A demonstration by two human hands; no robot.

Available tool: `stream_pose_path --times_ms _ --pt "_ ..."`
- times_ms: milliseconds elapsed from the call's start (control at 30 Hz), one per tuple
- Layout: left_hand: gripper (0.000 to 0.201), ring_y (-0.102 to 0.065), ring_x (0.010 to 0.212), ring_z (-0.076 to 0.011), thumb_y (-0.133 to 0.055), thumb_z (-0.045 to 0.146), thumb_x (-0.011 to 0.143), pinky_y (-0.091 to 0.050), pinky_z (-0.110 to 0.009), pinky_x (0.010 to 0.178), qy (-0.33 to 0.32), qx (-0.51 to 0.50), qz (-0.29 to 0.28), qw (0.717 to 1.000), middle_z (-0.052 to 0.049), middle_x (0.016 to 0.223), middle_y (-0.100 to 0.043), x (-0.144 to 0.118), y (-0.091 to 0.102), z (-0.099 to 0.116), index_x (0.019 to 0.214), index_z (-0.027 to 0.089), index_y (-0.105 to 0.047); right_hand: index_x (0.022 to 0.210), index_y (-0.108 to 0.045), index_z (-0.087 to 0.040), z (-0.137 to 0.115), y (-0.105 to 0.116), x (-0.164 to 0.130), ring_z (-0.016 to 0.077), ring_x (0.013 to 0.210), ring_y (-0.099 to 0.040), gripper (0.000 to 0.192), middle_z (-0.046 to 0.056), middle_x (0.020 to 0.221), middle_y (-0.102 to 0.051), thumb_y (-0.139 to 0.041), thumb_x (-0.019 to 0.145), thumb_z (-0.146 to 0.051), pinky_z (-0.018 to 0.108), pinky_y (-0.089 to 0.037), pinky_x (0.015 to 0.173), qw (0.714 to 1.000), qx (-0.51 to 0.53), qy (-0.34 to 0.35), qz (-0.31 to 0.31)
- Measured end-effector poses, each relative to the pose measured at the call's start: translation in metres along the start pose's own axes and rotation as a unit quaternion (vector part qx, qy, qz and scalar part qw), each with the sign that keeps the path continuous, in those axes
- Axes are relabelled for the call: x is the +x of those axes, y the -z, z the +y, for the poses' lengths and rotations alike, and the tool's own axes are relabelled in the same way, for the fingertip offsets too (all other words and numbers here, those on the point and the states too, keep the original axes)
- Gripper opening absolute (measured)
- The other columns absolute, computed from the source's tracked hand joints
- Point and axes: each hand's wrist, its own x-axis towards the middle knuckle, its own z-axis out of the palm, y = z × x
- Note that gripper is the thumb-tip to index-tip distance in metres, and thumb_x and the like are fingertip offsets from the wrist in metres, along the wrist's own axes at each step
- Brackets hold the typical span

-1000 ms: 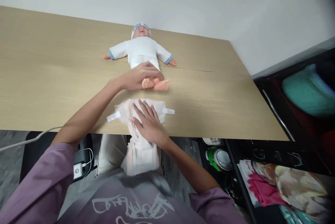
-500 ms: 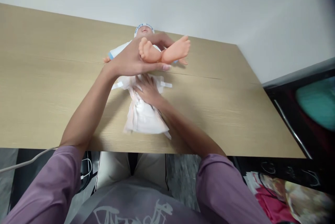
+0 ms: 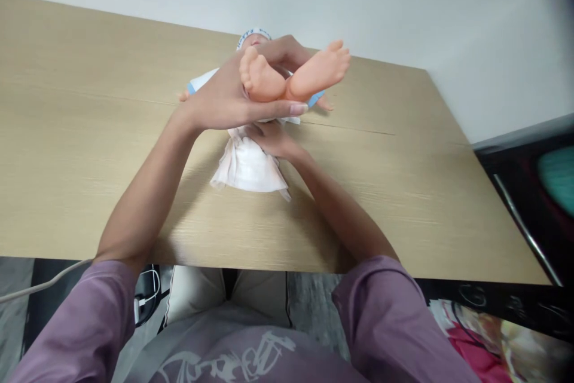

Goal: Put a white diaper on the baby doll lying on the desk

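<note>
A baby doll (image 3: 319, 72) lies on its back on the table, its head in a printed cap at the far side and its feet raised toward me. My left hand (image 3: 228, 93) is wrapped round the doll's lower legs, holding both feet up. Beneath the legs, an unfolded white diaper (image 3: 251, 167) lies on the table with its front end spread toward me. On the diaper's far part rests my right hand (image 3: 271, 137), under the lifted legs. Its fingertips are hidden behind my left hand and the doll.
The light wooden table (image 3: 403, 192) meets a white wall (image 3: 359, 0) at the back. A white cable (image 3: 49, 281) hangs by the front left edge. Dark furniture stands at the right, with a pink cloth (image 3: 475, 344) and other items below the table's edge.
My right hand has slid farther under the doll, and the diaper has moved away from me with it. My left hand keeps hold of the legs, now slightly higher and more to the right.
</note>
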Motion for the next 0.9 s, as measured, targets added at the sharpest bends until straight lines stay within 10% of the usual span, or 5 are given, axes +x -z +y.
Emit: stream_pose_path --times_ms 167,300,533,900 --pt "0.046 -0.08 0.118 -0.0291 -0.093 0.055 0.097 -0.062 -0.047 0.103 0.016 0.025 -0.007 1.0 -0.006 0.126 -0.083 -0.017 -0.018 -0.011 0.128 0.025 -0.077 0.146 -0.072 -0.024 -0.019 0.037 -0.098 0.0423 0.143 -0.07 0.06 0.017 0.148 -0.078 -0.058 0.113 -0.073 0.07 -0.053 0.127 0.987 0.008 -0.048 0.151" --pt "0.05 -0.077 0.128 -0.0324 -0.085 0.066 0.099 -0.059 -0.052 0.116 -0.015 0.069 -0.034 0.997 -0.009 0.134 -0.082 -0.043 -0.042 -0.02 0.129 0.027 -0.078 0.173 -0.045 -0.027 -0.05 0.046 -0.121 0.0433 0.159 -0.058 0.082 0.019 0.171 -0.06 -0.067 0.109 -0.072 0.07 -0.048 0.133 0.971 0.04 0.015 0.236" --pt "0.05 -0.072 0.131 -0.0355 -0.077 0.066 0.101 -0.055 -0.055 0.119 0.002 0.205 -0.081 0.975 -0.015 0.139 -0.08 -0.101 -0.027 -0.027 0.134 0.027 -0.08 0.155 -0.066 -0.028 -0.044 0.061 -0.126 0.0344 0.155 -0.065 0.048 0.012 0.157 -0.074 -0.048 0.115 -0.047 0.062 -0.039 0.142 0.978 0.031 0.178 0.106" --pt "0.055 -0.061 0.161 -0.0359 -0.07 0.014 0.084 -0.048 -0.06 0.135 0.07 0.234 -0.171 0.955 -0.014 0.157 -0.078 -0.161 -0.005 -0.056 0.135 0.027 -0.084 0.148 -0.076 -0.026 -0.01 0.057 -0.151 0.0273 0.173 -0.047 0.049 0.011 0.172 -0.066 -0.052 0.105 -0.021 0.057 -0.04 0.142 0.99 -0.063 0.115 -0.045"
